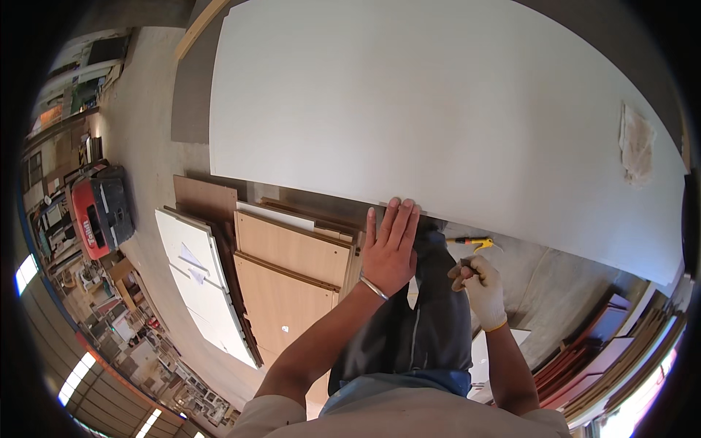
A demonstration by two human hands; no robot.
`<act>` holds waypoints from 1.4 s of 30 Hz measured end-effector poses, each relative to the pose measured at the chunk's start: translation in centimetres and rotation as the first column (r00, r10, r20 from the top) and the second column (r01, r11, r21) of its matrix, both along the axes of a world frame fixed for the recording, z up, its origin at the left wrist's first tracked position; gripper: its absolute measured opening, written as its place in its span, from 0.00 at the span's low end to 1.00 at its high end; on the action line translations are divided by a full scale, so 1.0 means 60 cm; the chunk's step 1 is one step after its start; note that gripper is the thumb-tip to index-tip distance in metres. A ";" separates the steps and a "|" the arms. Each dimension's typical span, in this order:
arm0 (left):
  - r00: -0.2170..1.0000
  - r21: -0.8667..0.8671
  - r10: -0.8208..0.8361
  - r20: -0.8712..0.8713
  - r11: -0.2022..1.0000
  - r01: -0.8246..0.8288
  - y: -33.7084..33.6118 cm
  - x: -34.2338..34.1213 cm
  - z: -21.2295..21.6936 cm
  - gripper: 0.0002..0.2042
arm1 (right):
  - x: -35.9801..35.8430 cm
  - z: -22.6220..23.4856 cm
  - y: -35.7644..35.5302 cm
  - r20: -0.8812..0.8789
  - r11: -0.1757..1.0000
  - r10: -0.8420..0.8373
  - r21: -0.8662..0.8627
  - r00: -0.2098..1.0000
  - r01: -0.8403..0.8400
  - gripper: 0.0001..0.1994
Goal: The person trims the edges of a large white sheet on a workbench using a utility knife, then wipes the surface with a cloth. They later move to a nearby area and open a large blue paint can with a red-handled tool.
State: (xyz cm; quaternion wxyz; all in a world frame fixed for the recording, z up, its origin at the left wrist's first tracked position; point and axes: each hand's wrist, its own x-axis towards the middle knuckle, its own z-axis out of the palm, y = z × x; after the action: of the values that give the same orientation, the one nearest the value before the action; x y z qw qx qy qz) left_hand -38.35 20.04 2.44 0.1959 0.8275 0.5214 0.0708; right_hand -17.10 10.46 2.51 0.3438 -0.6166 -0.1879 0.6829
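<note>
A large white panel (409,102) lies flat in front of me. My left hand (391,248), bare with a bracelet on the wrist, has its fingers stretched out, and the fingertips touch the panel's near edge. My right hand (478,288) wears a pale glove and stays below that edge, apart from the panel. Its dark-looking fingers are curled together; whether they hold something small I cannot make out. Just beyond it is a yellow air blow gun (478,241) beside the panel's edge. A crumpled whitish cloth or plastic piece (637,142) rests on the panel's right end.
Wood-coloured boards (288,255) are stacked at my left, with white boards (204,281) farther out. Reddish boards (584,354) stand or lie at the lower right. A red and black vehicle or machine (101,210) is across the floor at far left.
</note>
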 end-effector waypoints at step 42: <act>0.951 -0.473 0.308 -0.023 0.835 -0.282 -0.166 -0.312 -0.123 0.32 | -0.288 -0.014 0.175 0.928 0.987 -0.026 0.083 0.372 -0.140 0.03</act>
State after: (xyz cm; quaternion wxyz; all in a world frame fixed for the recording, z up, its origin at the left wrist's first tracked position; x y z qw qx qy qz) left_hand -57.07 10.06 -4.93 0.3917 0.6624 0.6386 -0.0063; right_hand -34.37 20.97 1.69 0.2006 -0.8587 -0.4191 0.2164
